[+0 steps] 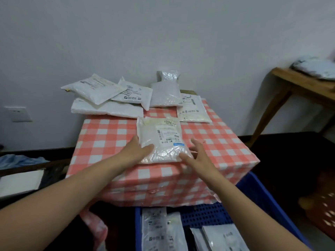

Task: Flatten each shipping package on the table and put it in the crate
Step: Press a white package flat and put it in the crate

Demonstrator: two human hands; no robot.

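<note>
Seven white mailers point(107, 108) sit on the checkered bench point(217, 142). Mid-frame, the left hand point(138, 151) and right hand point(196, 154), fingers loosely open, touch the nearest mailer point(160, 140).

Tablecloth point(217, 142): coral-pink and white check in even squares, across the top and down the front and right sides. Package at the near edge point(159, 153): milky white, with a white label carrying black print and barcodes and one light-blue strip point(179, 144) at the label's near end. Packages along the far edge point(107, 109): the same white, labels black on white. Crate point(257, 192) — solid blue, floor patterned with rows of dark holes. Side table point(299, 82): mid-brown wood. Wall point(163, 33): plain off-white. Basket point(324, 214) — orange-red lattice.
</note>
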